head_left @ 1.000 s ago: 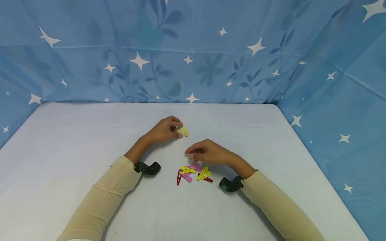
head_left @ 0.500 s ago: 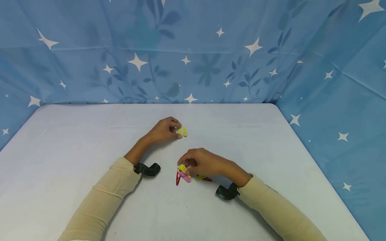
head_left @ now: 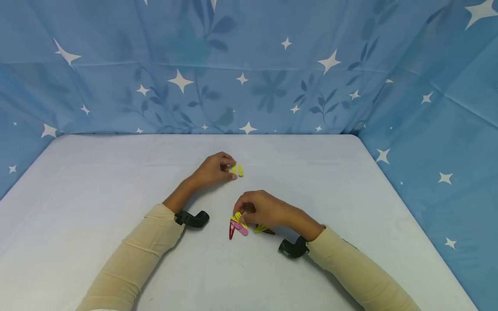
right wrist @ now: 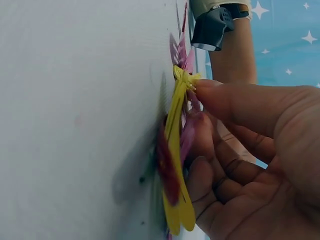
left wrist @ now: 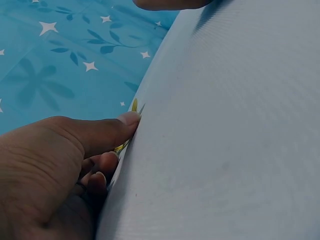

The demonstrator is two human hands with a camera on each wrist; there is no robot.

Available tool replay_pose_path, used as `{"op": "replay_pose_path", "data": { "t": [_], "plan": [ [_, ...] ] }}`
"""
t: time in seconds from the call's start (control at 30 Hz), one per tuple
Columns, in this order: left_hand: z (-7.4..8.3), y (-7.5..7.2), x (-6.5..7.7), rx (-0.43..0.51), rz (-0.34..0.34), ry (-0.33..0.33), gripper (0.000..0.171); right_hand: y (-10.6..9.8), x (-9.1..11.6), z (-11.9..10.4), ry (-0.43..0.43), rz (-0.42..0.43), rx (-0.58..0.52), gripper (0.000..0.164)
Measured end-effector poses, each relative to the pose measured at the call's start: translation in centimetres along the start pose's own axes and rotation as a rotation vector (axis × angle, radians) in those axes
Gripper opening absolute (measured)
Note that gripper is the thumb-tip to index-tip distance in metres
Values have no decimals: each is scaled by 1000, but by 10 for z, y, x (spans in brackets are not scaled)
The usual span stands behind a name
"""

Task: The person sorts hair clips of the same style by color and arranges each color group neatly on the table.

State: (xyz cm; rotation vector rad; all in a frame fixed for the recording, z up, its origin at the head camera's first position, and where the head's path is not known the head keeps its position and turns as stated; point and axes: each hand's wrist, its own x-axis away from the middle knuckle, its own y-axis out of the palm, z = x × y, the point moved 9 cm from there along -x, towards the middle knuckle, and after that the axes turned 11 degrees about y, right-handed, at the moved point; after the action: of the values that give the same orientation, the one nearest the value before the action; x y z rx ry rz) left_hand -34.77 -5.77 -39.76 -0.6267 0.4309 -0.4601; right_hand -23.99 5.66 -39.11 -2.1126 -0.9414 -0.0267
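Note:
Far back on the white table, my left hand holds a yellow snap hair clip between thumb and fingers. A second yellow hair clip stands just right of it. In the left wrist view the thumb lies against the yellow clip. Nearer the front, my right hand reaches into a loose pile of hair clips and pinches a yellow hair clip there. A pink clip and a dark red clip show beside it. In the right wrist view, yellow clips overlap red and pink ones; the palm covers part of the pile in the head view.
The white table ends at a blue curtain with stars and leaves, behind and at the right. A black wrist camera sits on the left wrist, another on the right.
My right hand has come down and toward me onto the pile, its fingers now on a yellow hair clip. The left hand stays by the two yellow clips at the back.

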Motion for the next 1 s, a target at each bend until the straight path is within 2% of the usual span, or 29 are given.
{"op": "replay_pose_path", "data": {
  "t": [0.27,0.73,1.0],
  "plan": [
    [1,2,0,1,3,17,43,-7,-2,0,-23,50,-64,13],
    [1,1,1,-30,7,7,47,-30,-7,12,21,202,-263,15],
    [2,1,2,-29,5,13,47,-44,-8,18,-12,256,-316,15]
  ]
}}
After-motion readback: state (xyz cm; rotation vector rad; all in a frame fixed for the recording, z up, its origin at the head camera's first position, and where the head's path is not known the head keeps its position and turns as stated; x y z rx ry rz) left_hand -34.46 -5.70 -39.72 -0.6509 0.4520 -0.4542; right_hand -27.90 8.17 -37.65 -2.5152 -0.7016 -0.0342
